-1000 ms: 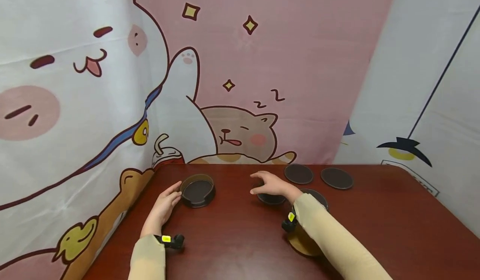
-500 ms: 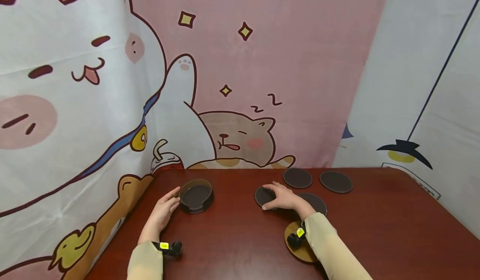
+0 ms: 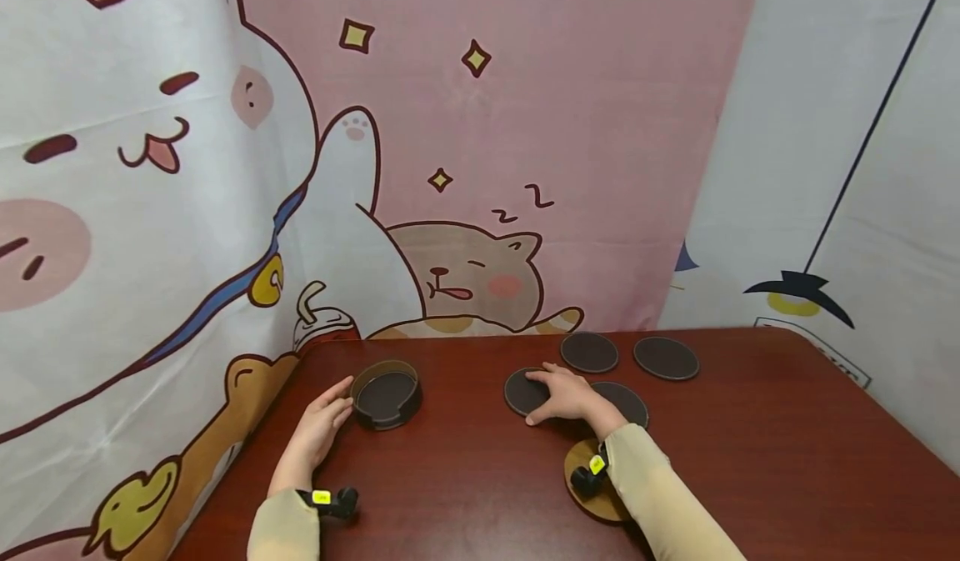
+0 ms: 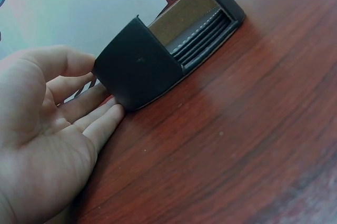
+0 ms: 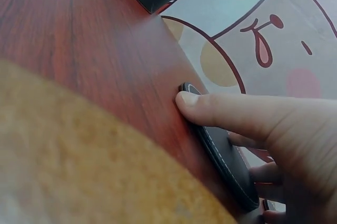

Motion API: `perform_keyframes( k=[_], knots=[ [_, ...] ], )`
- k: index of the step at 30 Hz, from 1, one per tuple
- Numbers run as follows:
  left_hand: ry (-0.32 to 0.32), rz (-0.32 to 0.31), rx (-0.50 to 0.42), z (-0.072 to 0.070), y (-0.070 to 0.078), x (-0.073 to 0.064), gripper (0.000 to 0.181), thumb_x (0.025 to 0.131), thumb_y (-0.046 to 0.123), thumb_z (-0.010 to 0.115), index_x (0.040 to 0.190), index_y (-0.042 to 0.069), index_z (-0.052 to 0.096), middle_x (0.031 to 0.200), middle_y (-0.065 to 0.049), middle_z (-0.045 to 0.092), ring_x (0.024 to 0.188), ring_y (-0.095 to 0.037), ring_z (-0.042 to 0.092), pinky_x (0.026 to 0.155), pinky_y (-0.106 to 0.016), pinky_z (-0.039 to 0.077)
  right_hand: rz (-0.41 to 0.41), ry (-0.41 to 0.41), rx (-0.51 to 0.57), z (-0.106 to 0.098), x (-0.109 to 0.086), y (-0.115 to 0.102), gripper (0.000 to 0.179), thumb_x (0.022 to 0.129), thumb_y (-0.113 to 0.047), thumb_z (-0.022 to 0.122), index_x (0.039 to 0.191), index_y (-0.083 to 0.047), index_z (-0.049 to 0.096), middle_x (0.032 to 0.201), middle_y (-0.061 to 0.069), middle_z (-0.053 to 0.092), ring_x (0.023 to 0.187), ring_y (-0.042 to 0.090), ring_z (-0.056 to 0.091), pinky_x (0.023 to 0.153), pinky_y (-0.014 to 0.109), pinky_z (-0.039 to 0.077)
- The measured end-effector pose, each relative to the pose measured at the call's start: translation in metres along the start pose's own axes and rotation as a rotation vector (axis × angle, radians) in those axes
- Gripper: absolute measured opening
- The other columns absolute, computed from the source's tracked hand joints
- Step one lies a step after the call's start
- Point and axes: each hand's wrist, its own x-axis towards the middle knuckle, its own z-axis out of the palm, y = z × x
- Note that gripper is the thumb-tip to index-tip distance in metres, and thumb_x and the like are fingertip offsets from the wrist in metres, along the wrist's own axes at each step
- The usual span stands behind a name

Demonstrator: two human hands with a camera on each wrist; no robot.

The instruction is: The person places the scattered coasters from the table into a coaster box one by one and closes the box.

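My left hand (image 3: 318,429) rests its fingertips on the side of a round black coaster holder (image 3: 386,418). In the left wrist view the holder (image 4: 139,66) shows a front gap with several coasters (image 4: 202,37) stacked inside. At the middle of the table my right hand (image 3: 566,396) grips a round black coaster (image 3: 522,392) by its edge. The right wrist view has the thumb at one side of this stitched coaster (image 5: 224,155) and the other fingers along the opposite side, partly hidden behind it.
Two black coasters, a left one (image 3: 589,353) and a right one (image 3: 666,358), lie near the table's back edge. Another black coaster (image 3: 626,403) is partly under the right wrist. A tan disc (image 3: 588,494) lies below the right forearm. Cartoon-printed cloth (image 3: 600,127) hangs behind the table.
My right hand has come down onto the black coaster, drawing slightly back toward me, and its fingers now hold the edge. The left hand stays at the holder. The head view has shifted a little.
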Motion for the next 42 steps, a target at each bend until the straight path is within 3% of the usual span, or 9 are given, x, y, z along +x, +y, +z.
perform_keyframes(
  k=[13,20,30,42],
  knots=[
    [-0.026,0.008,0.005,-0.001,0.002,-0.002,0.054,0.100,0.000,0.041,0.152,0.000,0.026,0.159,-0.017,0.012,0.144,-0.028,0.013,0.115,-0.041,0.022,-0.004,0.073,-0.055,0.000,0.001,-0.002,0.081,0.065,-0.045,0.085,0.135,-0.015,0.059,0.141,0.021,0.045,0.128,0.040,0.042,0.098,0.064,0.037],
    [-0.019,-0.004,-0.003,-0.001,0.004,0.001,0.053,0.099,0.000,0.039,0.151,-0.001,0.026,0.158,-0.017,0.015,0.143,-0.028,0.016,0.115,-0.040,0.022,-0.026,0.105,-0.006,-0.015,0.001,-0.004,0.080,0.066,-0.045,0.084,0.136,-0.016,0.058,0.145,0.026,0.038,0.133,0.046,0.034,0.097,0.061,0.040],
    [-0.014,-0.012,0.010,-0.003,0.002,-0.002,0.054,0.100,0.000,0.040,0.152,0.000,0.025,0.159,-0.019,0.012,0.144,-0.029,0.014,0.115,-0.040,0.023,-0.037,0.176,-0.005,-0.033,-0.004,-0.018,0.076,0.068,-0.043,0.083,0.136,-0.019,0.059,0.148,0.024,0.035,0.132,0.047,0.033,0.095,0.063,0.040],
    [-0.015,-0.005,-0.002,-0.001,0.003,-0.001,0.054,0.100,0.000,0.041,0.152,0.000,0.026,0.159,-0.016,0.013,0.144,-0.027,0.015,0.115,-0.040,0.023,-0.031,0.179,-0.008,-0.031,-0.003,-0.015,0.076,0.068,-0.046,0.083,0.135,-0.019,0.059,0.147,0.025,0.036,0.131,0.046,0.035,0.095,0.062,0.041]
  ],
)
